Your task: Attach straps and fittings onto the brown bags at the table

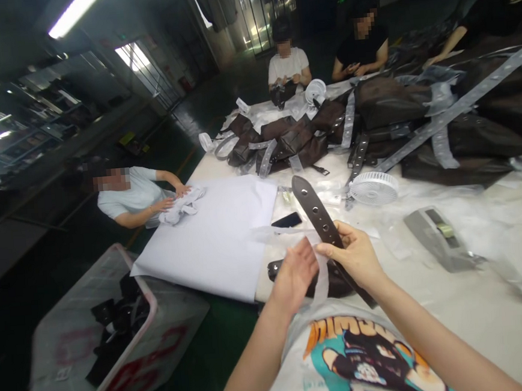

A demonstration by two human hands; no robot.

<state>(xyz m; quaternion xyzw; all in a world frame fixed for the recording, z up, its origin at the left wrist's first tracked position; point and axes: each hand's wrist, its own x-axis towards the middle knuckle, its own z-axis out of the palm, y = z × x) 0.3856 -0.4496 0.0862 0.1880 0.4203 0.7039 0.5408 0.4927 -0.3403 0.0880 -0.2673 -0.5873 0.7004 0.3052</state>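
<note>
My right hand (353, 254) grips a dark brown leather belt (314, 209) with punched holes, its pointed end rising up and away from me. My left hand (294, 275) lies close beside it, fingers pressed against a clear plastic strip (322, 278) that runs along and across the belt. Whether those fingers grip the strip is hard to tell. Below both hands, a second dark leather belt (285, 270) lies on the white table (460, 318), partly hidden by my hands.
A white paper sheet (210, 241) and a black phone (286, 220) lie just ahead. Farther on are a small white fan (373, 188), a grey tape dispenser (436, 236) and piled brown leather goods (439, 115). A co-worker (130, 197) handles white material. A bin (113, 333) stands at lower left.
</note>
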